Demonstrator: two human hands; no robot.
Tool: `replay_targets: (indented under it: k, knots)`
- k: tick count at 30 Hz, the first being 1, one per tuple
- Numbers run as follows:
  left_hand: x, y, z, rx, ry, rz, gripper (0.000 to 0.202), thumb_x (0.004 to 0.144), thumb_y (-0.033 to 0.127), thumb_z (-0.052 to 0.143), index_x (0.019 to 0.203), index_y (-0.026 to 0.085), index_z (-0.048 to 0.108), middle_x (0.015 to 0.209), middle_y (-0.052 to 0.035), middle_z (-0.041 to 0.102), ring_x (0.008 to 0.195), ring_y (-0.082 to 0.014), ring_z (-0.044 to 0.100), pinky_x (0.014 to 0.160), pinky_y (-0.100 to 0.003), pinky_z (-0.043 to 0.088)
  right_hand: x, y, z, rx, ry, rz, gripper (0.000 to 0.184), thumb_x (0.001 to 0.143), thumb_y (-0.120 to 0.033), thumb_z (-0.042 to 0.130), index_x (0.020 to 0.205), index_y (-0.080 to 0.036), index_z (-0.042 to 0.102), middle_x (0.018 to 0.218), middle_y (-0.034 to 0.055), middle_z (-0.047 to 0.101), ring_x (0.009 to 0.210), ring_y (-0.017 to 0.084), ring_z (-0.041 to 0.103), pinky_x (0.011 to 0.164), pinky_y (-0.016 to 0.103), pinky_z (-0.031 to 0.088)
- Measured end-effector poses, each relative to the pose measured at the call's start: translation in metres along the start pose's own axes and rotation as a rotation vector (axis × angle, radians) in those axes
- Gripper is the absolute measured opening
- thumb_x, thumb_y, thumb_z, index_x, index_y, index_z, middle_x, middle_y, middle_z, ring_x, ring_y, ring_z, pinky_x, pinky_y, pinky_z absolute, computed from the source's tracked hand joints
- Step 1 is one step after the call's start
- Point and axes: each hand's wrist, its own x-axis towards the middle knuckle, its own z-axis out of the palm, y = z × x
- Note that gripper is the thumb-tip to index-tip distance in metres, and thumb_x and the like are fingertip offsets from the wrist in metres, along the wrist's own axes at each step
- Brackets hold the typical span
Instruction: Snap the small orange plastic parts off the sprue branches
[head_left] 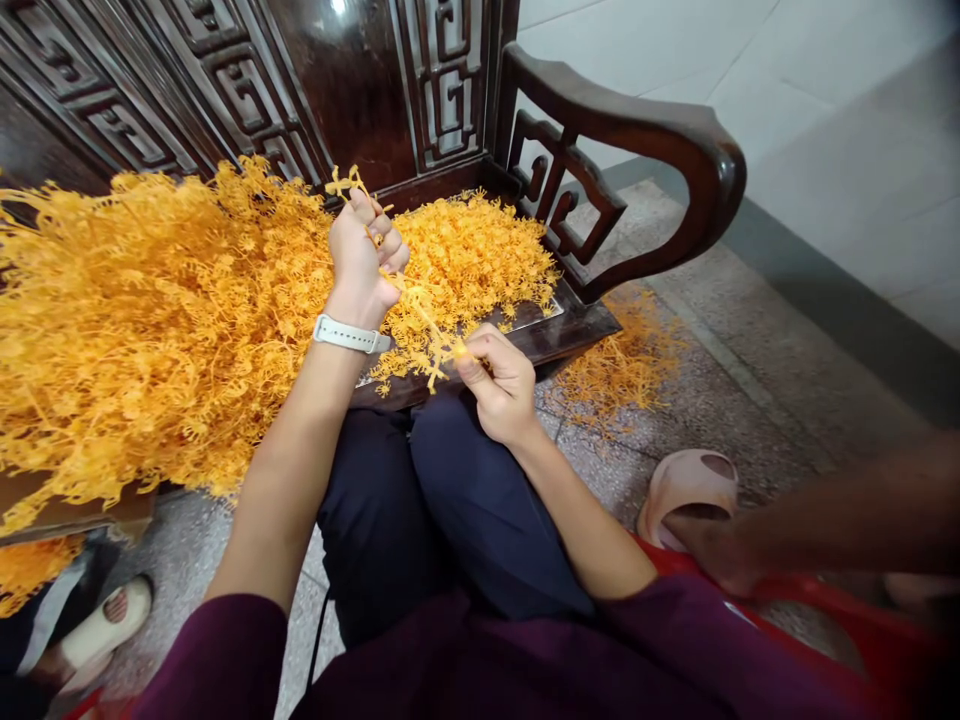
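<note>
Lots of yellow!

I see the left hand curled around a yellow sprig, and the right hand pinching it. It runs between them, by the dark bench. A small heap sits there, a bigger heap beside it.

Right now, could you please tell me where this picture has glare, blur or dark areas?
Head view: a small bright glare at the top of the dark wooden panel; head view: another person's leg at the right looks dim and blurred, the lower right corner nearly black; head view: the left hand, right hand and yellow strand are comparatively clear.
</note>
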Motion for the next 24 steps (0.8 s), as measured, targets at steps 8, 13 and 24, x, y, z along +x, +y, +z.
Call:
replay_targets:
  k: [8,13,24]
  knots:
    - [0.021,0.015,-0.042,-0.196,0.130,-0.003,0.052,0.120,0.042,0.036,0.072,0.023,0.035,0.047,0.0107,0.024,0.035,-0.0040,0.014,0.036,-0.020,0.015,-0.017,-0.014,0.001,0.280,0.056,0.276,0.022,0.109,-0.032,0.061,0.089,-0.024,0.065,0.078,-0.0001,0.053,0.067,0.013,0.051,0.062,0.032,0.040]
    - [0.008,0.017,-0.036,-0.211,-0.010,-0.080,0.051,0.120,0.040,0.033,0.073,0.022,0.041,0.046,0.0104,0.025,0.033,-0.0041,0.016,0.032,-0.015,0.015,-0.003,0.004,0.003,0.539,0.282,0.475,0.020,0.102,-0.036,0.067,0.090,-0.026,0.056,0.069,-0.0053,0.050,0.051,0.010,0.040,0.052,0.026,0.033]
    - [-0.021,0.019,-0.010,-0.155,-0.144,-0.118,0.050,0.120,0.037,0.035,0.075,0.019,0.048,0.047,0.0101,0.028,0.031,-0.0035,0.018,0.032,-0.016,0.015,0.165,0.131,-0.009,-0.638,-0.183,0.083,0.058,0.102,-0.073,0.052,0.118,-0.019,0.065,0.129,0.0151,0.063,0.126,0.033,0.056,0.117,0.057,0.042]
